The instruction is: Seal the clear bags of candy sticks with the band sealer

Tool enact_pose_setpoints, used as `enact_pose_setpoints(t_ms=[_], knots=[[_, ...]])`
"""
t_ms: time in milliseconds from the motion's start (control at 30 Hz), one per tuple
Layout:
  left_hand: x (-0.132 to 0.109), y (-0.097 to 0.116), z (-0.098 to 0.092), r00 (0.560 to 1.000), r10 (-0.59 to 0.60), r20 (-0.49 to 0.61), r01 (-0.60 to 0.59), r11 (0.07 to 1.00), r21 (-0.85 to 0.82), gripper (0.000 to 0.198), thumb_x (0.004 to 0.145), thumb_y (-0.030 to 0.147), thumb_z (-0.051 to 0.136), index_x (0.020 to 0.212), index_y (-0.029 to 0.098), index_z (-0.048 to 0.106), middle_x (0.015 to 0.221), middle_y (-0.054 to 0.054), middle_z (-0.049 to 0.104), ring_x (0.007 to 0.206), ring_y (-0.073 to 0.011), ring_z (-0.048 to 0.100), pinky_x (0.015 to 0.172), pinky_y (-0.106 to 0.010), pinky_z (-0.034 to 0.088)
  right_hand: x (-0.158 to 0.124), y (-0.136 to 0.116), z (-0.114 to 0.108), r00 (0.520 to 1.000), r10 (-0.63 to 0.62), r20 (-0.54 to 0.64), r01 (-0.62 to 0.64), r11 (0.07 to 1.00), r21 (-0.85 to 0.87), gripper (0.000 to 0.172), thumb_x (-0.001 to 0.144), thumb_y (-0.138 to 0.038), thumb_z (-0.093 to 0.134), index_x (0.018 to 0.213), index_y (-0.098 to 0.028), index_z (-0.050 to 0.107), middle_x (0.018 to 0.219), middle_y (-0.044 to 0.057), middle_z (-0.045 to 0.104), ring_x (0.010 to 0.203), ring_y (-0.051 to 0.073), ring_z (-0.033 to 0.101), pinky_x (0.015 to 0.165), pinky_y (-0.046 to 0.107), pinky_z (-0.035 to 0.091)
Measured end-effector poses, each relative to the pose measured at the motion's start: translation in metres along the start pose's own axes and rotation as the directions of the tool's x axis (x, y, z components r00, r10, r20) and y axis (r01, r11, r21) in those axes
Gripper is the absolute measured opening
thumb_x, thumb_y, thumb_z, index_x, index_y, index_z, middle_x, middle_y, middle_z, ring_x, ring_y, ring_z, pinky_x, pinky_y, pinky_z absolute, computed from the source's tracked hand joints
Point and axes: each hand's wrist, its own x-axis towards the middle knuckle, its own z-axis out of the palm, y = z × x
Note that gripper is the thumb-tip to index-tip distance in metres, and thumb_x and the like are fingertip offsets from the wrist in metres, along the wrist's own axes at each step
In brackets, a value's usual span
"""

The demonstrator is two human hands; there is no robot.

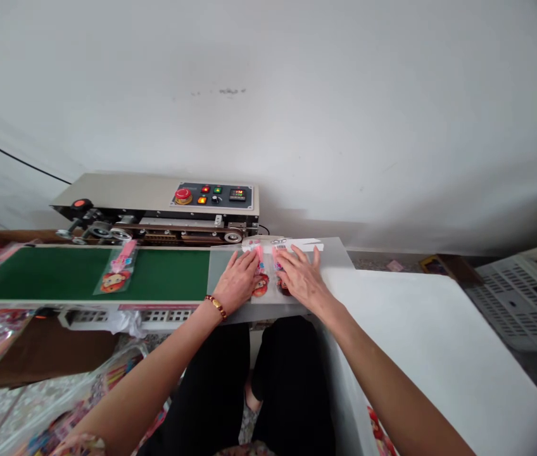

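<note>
Two clear plastic packets lie side by side on a pale sheet at the right end of the belt. My left hand [236, 280] rests flat with its fingers over the left packet [260, 286], which shows a red-haired cartoon face and a pink top. My right hand [304, 278] lies with fingers spread over the right packet [282, 288], its contents mostly hidden. A third packet [115, 278], with a pink strip and a red-haired face, sits on the green belt [168, 275] to the left, apart from both hands.
Behind the belt stands a sealing machine [126, 189] with a red stop button [183, 196]. A white table [415, 342] is on the right, beside grey plastic crates [529, 294]. At the left, a cardboard box [54, 348] holds many pink packets.
</note>
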Motion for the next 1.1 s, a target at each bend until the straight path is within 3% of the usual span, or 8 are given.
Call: enact_pose_setpoints(t_ms=[200, 433, 567, 633, 733, 833, 967, 1100], knots=[[-0.005, -0.02, -0.009, 0.999, 0.027, 0.037, -0.029, 0.999, 0.043, 0.046, 0.098, 0.026, 0.046, 0.142, 0.012, 0.046, 0.151, -0.017, 0.047, 0.141, -0.028, 0.043, 0.123, -0.054, 0.027, 0.001, -0.006, 0.004, 1.0, 0.001, -0.018, 0.0, 1.0, 0.019, 0.034, 0.102, -0.025, 0.043, 0.13, -0.023, 0.063, 0.144, 0.01, 0.058, 0.139, 0.032, 0.041, 0.114, 0.073, 0.01], [-0.023, -0.06, -0.025, 0.999, 0.019, 0.037, -0.02, 1.0, 0.016, 0.047, 0.098, 0.031, 0.042, 0.142, 0.015, 0.048, 0.149, -0.017, 0.049, 0.14, -0.0269, 0.046, 0.121, -0.053, 0.03, -0.005, 0.005, 0.007, 1.0, 0.027, -0.012, -0.028, 0.999, -0.025, 0.041, 0.104, -0.028, 0.04, 0.143, -0.024, 0.052, 0.148, 0.01, 0.054, 0.142, 0.033, 0.038, 0.115, 0.074, 0.005], [-0.044, -0.096, -0.043, 0.995, -0.067, 0.072, 0.064, 0.997, 0.048, 0.045, 0.096, 0.034, 0.045, 0.137, 0.016, 0.053, 0.148, -0.017, 0.051, 0.138, -0.0282, 0.048, 0.12, -0.055, 0.031, 0.003, -0.006, 0.008, 0.999, -0.036, 0.015, 0.037, 0.997, -0.062, 0.039, 0.104, -0.028, 0.04, 0.139, -0.021, 0.056, 0.15, 0.011, 0.051, 0.143, 0.034, 0.035, 0.114, 0.076, 0.006], [-0.052, -0.106, -0.05, 0.988, -0.152, 0.032, 0.148, 0.983, 0.104, 0.043, 0.095, 0.033, 0.046, 0.134, 0.018, 0.056, 0.147, -0.016, 0.052, 0.137, -0.0309, 0.049, 0.119, -0.06, 0.029, 0.013, -0.018, 0.012, 0.998, -0.064, 0.02, 0.065, 0.997, -0.044, 0.034, 0.104, -0.028, 0.041, 0.131, -0.02, 0.06, 0.148, 0.011, 0.053, 0.143, 0.034, 0.036, 0.114, 0.077, 0.005], [-0.049, -0.093, -0.048, 0.976, -0.198, -0.091, 0.208, 0.969, 0.133, 0.039, 0.096, 0.027, 0.043, 0.131, 0.017, 0.058, 0.141, -0.017, 0.057, 0.133, -0.0307, 0.053, 0.119, -0.061, 0.029, 0.027, -0.035, 0.019, 0.997, -0.071, 0.015, 0.071, 0.997, 0.021, 0.032, 0.104, -0.03, 0.042, 0.126, -0.021, 0.063, 0.145, 0.01, 0.056, 0.142, 0.033, 0.037, 0.115, 0.076, 0.005], [-0.029, -0.049, -0.029, 0.994, -0.051, -0.093, 0.055, 0.997, 0.05, 0.039, 0.098, 0.023, 0.037, 0.13, 0.014, 0.058, 0.138, -0.016, 0.06, 0.132, -0.0252, 0.054, 0.122, -0.052, 0.031, 0.032, -0.038, 0.023, 0.999, -0.042, 0.002, 0.042, 0.997, 0.071, 0.034, 0.104, -0.031, 0.04, 0.131, -0.022, 0.061, 0.146, 0.009, 0.056, 0.142, 0.032, 0.037, 0.115, 0.075, 0.008], [-0.001, 0.0, -0.002, 0.996, 0.084, -0.037, -0.084, 0.996, -0.013, 0.049, 0.097, 0.02, 0.039, 0.145, 0.013, 0.045, 0.153, -0.015, 0.046, 0.145, -0.0257, 0.039, 0.123, -0.05, 0.031, 0.016, -0.017, 0.014, 0.997, 0.065, -0.045, -0.063, 0.996, 0.058, 0.039, 0.105, -0.027, 0.035, 0.137, -0.024, 0.056, 0.146, 0.01, 0.056, 0.141, 0.032, 0.039, 0.114, 0.075, 0.006], [-0.002, -0.004, 0.0, 0.999, 0.041, 0.005, -0.041, 0.999, 0.012, 0.053, 0.097, 0.021, 0.041, 0.149, 0.013, 0.041, 0.154, -0.015, 0.043, 0.145, -0.0271, 0.039, 0.123, -0.052, 0.027, -0.004, 0.005, 0.007, 0.996, 0.08, -0.028, -0.08, 0.997, 0.001, 0.042, 0.105, -0.028, 0.035, 0.142, -0.024, 0.053, 0.148, 0.01, 0.053, 0.144, 0.033, 0.036, 0.114, 0.074, 0.005]])
